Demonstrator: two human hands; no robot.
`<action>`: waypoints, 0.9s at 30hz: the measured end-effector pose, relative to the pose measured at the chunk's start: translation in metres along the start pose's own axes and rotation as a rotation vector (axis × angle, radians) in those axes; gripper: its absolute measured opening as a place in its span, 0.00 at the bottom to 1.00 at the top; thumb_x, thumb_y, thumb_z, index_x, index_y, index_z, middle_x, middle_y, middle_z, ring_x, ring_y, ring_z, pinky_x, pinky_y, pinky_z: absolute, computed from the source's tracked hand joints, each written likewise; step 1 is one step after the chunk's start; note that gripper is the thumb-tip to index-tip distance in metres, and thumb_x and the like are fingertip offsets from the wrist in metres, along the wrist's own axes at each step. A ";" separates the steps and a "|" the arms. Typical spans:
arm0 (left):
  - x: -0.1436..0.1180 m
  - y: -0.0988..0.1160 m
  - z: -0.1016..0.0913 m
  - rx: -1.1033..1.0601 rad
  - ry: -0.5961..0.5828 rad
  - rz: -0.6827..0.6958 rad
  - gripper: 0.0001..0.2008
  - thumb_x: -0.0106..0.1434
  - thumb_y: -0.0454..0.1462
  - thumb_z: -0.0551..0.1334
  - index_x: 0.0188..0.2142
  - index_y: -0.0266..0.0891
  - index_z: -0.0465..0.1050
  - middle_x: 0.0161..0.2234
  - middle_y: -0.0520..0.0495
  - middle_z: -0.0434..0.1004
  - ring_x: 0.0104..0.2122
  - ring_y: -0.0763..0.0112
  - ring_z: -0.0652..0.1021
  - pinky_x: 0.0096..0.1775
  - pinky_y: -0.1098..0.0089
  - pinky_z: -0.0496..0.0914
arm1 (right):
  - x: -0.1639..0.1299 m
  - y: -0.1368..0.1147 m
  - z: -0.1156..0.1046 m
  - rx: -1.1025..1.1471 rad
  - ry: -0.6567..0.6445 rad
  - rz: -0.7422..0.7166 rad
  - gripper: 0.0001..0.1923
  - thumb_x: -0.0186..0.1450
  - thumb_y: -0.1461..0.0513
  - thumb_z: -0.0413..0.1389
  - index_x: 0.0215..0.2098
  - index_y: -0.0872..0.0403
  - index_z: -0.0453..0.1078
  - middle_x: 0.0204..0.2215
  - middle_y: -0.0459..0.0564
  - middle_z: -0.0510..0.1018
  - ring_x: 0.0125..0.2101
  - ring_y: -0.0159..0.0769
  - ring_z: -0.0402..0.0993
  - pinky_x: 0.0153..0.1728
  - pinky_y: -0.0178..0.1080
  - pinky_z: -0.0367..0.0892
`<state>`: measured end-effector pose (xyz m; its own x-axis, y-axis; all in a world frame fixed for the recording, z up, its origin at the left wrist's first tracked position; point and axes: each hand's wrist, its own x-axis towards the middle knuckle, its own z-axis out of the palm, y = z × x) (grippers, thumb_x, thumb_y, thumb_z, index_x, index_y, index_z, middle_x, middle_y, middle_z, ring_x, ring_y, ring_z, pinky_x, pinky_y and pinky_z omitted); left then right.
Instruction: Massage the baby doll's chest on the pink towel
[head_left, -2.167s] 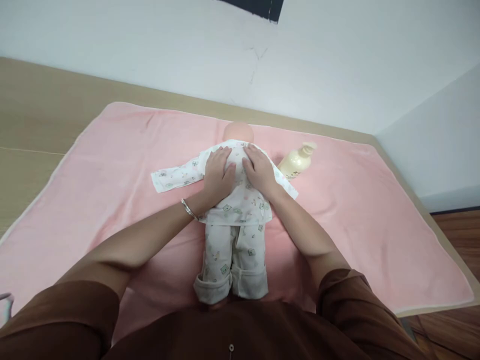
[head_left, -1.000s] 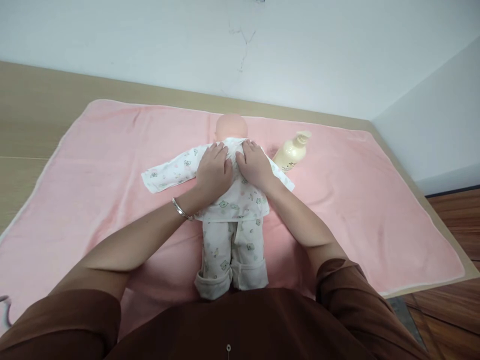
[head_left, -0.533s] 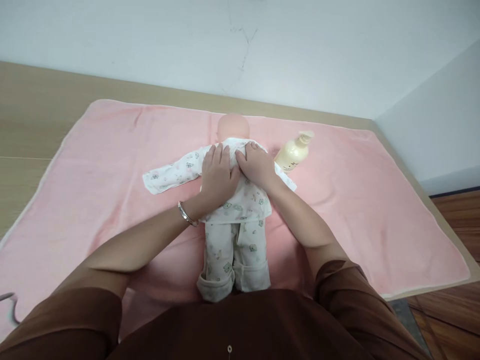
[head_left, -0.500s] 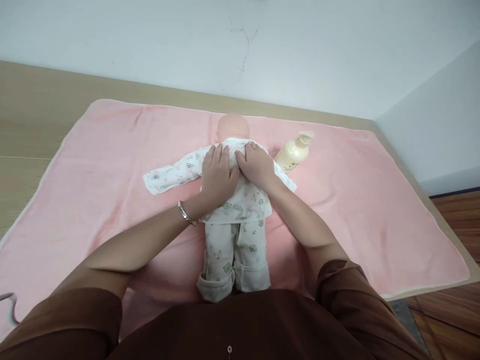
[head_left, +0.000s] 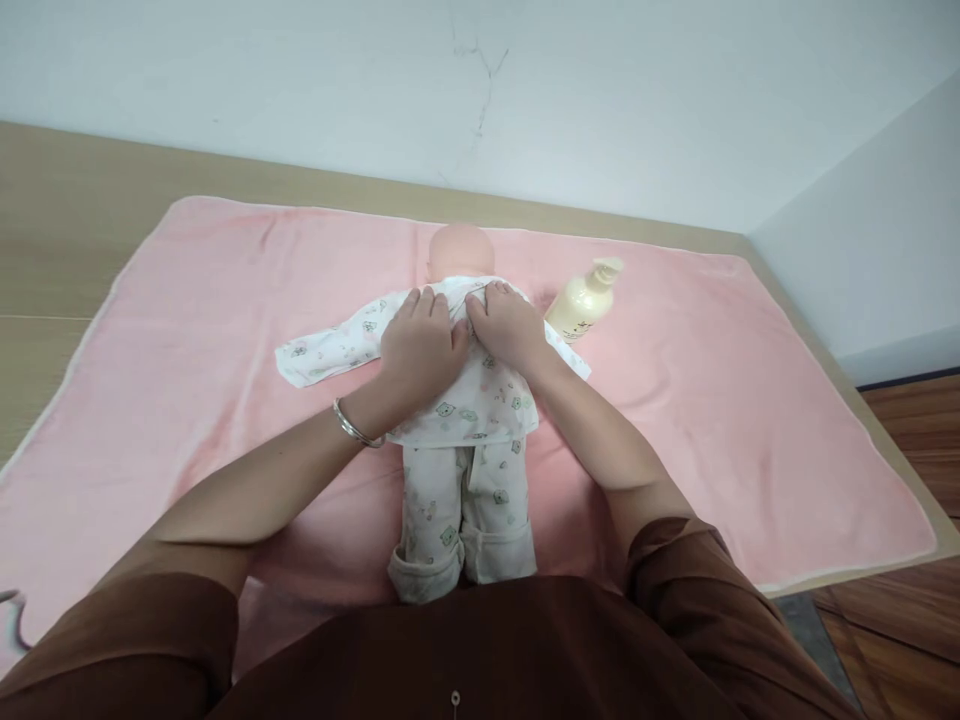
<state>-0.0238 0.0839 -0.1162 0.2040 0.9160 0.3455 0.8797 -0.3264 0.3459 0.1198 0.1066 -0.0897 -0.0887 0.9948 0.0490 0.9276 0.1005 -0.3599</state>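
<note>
Head view: both flat, open hands have slid slightly left across doll.

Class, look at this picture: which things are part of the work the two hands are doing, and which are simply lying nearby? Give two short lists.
In hand:
- doll, lying on the blanket
- left hand, flat on the doll's printed top
- right hand, flat on the same top

Lying about:
- cream pump bottle, on its side beside the doll
- pink blanket, under everything
- wooden table
</note>
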 end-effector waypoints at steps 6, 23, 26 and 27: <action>0.025 -0.019 -0.009 -0.047 -0.110 -0.191 0.21 0.71 0.47 0.49 0.32 0.41 0.74 0.38 0.36 0.82 0.42 0.48 0.80 0.47 0.50 0.75 | -0.025 -0.016 -0.005 -0.167 0.066 -0.136 0.24 0.77 0.58 0.42 0.52 0.67 0.74 0.51 0.67 0.81 0.57 0.55 0.74 0.65 0.52 0.64; 0.020 -0.016 0.016 -0.195 0.042 -0.217 0.17 0.70 0.40 0.52 0.53 0.37 0.72 0.55 0.35 0.78 0.59 0.47 0.75 0.63 0.48 0.67 | 0.006 0.002 0.007 0.025 0.055 -0.070 0.23 0.76 0.52 0.48 0.53 0.63 0.72 0.54 0.63 0.79 0.58 0.53 0.74 0.65 0.51 0.64; 0.019 -0.015 0.018 -0.217 0.064 -0.237 0.18 0.70 0.40 0.54 0.55 0.38 0.72 0.58 0.36 0.77 0.60 0.49 0.74 0.64 0.50 0.67 | 0.009 0.006 0.004 0.037 0.036 -0.070 0.23 0.75 0.51 0.48 0.54 0.63 0.71 0.55 0.63 0.79 0.58 0.53 0.74 0.63 0.50 0.65; 0.018 -0.015 0.019 -0.212 0.068 -0.235 0.18 0.70 0.40 0.54 0.55 0.38 0.72 0.58 0.36 0.77 0.60 0.50 0.74 0.64 0.51 0.67 | 0.010 0.006 0.003 0.040 0.028 -0.073 0.24 0.76 0.51 0.48 0.55 0.63 0.70 0.55 0.64 0.79 0.58 0.53 0.74 0.63 0.50 0.66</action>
<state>-0.0250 0.1102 -0.1317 -0.0295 0.9566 0.2898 0.7886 -0.1558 0.5948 0.1236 0.1174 -0.0945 -0.1447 0.9842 0.1018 0.9037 0.1733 -0.3915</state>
